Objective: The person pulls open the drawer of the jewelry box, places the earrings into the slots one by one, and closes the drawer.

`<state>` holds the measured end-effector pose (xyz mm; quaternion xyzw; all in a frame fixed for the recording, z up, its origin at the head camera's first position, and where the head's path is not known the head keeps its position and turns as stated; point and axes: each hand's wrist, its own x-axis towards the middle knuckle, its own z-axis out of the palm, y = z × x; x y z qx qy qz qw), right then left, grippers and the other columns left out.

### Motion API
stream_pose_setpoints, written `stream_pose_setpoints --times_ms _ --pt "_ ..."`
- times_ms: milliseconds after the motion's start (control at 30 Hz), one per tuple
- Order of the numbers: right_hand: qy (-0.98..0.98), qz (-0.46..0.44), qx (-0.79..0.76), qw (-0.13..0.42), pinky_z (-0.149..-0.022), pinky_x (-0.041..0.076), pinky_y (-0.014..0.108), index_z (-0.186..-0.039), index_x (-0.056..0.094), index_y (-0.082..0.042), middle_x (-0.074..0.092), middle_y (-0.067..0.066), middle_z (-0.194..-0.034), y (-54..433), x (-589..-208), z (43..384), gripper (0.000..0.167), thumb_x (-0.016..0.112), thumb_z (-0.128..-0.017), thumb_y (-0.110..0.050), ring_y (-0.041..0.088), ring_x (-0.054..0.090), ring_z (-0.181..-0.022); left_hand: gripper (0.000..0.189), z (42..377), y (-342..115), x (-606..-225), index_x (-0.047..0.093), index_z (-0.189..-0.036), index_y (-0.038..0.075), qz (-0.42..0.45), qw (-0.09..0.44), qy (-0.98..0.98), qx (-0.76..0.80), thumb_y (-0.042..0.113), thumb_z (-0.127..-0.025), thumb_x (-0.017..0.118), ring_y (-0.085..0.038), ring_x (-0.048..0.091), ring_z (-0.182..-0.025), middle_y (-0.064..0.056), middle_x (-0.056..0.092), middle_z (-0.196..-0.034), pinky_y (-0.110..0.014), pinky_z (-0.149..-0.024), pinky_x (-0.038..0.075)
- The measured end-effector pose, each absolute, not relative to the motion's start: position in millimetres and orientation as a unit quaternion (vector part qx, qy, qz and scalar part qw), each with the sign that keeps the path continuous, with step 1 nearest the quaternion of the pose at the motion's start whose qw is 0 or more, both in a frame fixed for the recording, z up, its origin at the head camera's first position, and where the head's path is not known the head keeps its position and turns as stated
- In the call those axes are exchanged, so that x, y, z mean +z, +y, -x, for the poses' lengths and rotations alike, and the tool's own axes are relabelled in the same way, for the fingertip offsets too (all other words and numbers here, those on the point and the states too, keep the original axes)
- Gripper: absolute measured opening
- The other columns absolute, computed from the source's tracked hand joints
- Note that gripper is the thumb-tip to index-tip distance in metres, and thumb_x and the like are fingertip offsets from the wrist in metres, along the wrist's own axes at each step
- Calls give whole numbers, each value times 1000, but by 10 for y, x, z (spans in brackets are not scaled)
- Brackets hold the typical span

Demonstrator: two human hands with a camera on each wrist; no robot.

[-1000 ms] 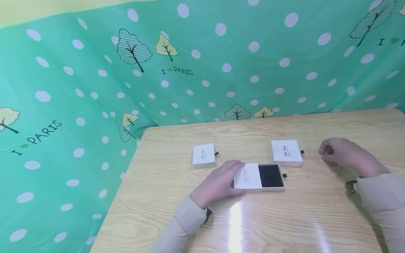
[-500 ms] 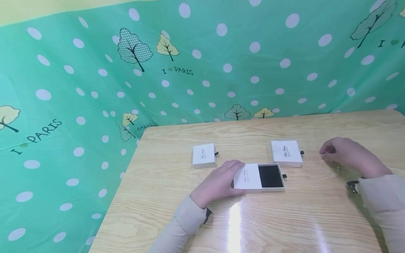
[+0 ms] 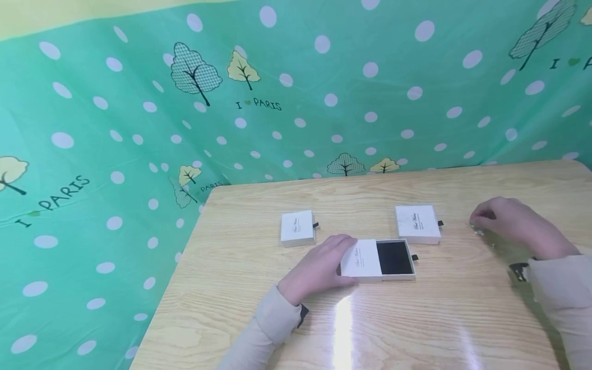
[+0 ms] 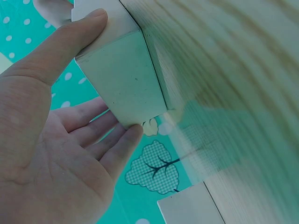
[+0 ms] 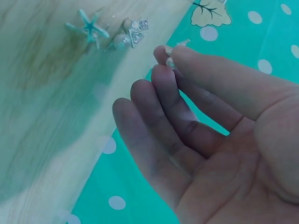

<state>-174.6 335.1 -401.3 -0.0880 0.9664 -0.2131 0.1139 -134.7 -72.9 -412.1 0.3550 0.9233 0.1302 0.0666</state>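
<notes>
My left hand (image 3: 321, 267) grips the closed end of a white sliding gift box (image 3: 362, 258), thumb on the near side and fingers on the far side. Its drawer sticks out to the right and shows a black pad (image 3: 395, 258). In the left wrist view the thumb and fingers span the box's end (image 4: 124, 77). At the right, my right hand (image 3: 513, 226) pinches a small pearly piece of jewelry (image 5: 170, 61) between thumb and index finger, mostly covered by them. Near its fingertips lie a starfish-shaped piece (image 5: 91, 29) and a piece with a pearl and sparkling stones (image 5: 135, 37).
Two closed white boxes with black pull tabs stand farther back, a left one (image 3: 297, 227) and a right one (image 3: 417, 224). All rest on a wood-grain table (image 3: 222, 288). A green dotted cloth (image 3: 287, 103) hangs behind and along the left.
My right hand has shifted slightly right and away from me, and small jewelry now shows beneath its fingertips. My left hand stays on the box, whose drawer has not moved.
</notes>
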Motion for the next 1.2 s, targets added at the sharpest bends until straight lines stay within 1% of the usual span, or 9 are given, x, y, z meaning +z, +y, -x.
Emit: stream_pose_setpoints --times_ms 233,467,600,667,767,900,1033,1100,1200 --pt "967 90 -220 96 -80 51 60 -105 68 8 69 27 -100 3362 -3980 1726 22 61 -95 -10 48 62 -96 87 1344 -732 -4119 43 -148 7 -358 64 922 134 45 -79 81 -17 42 -139 -5 47 -149 -30 -116 35" --pt "964 78 -239 85 -81 50 60 -108 67 8 70 24 -99 3353 -3943 1711 23 62 -94 -10 45 63 -95 87 1347 -732 -4127 43 -148 7 -362 59 921 134 44 -79 82 -17 43 -139 -4 48 -148 -30 -116 35" --pt "963 82 -244 78 -80 52 58 -106 67 8 70 19 -93 3332 -3925 1711 22 64 -94 -9 39 65 -89 87 1347 -738 -4129 43 -147 7 -364 56 920 134 44 -78 82 -16 44 -137 -4 48 -148 -29 -115 36" --pt "962 89 -247 70 -79 53 56 -105 68 7 71 14 -90 3319 -3920 1715 20 65 -93 -9 34 66 -86 87 1345 -744 -4132 43 -147 7 -364 55 920 136 44 -78 82 -16 44 -137 -4 48 -147 -29 -115 37" --pt "962 95 -248 63 -76 55 47 -103 69 6 71 10 -89 3290 -3904 1721 19 67 -92 -10 27 66 -83 87 1341 -753 -4134 43 -147 8 -361 57 920 138 44 -78 82 -16 44 -137 -4 48 -148 -29 -115 37" --pt "961 99 -251 54 -71 53 34 -101 71 4 72 8 -88 3245 -3872 1719 19 70 -90 -12 23 66 -82 87 1337 -765 -4131 43 -147 8 -359 58 922 137 44 -78 82 -16 44 -137 -4 48 -148 -29 -115 38" --pt "962 104 -250 40 -68 51 28 -100 72 2 72 6 -88 3211 -3847 1703 19 71 -90 -14 20 65 -81 87 1338 -758 -4124 44 -147 8 -361 54 921 133 44 -78 82 -16 44 -137 -4 48 -147 -29 -114 38" --pt "962 109 -249 28 -67 51 26 -100 73 1 72 5 -87 3195 -3836 1692 18 72 -90 -15 15 64 -79 86 1340 -751 -4123 44 -147 7 -363 54 921 131 44 -79 82 -16 45 -136 -4 49 -147 -29 -114 38" --pt "962 117 -247 6 -66 51 24 -99 73 -2 72 1 -86 3171 -3821 1677 16 72 -90 -15 2 59 -75 85 1344 -737 -4118 45 -146 7 -366 53 920 130 44 -79 82 -16 46 -135 -4 50 -145 -29 -115 38"
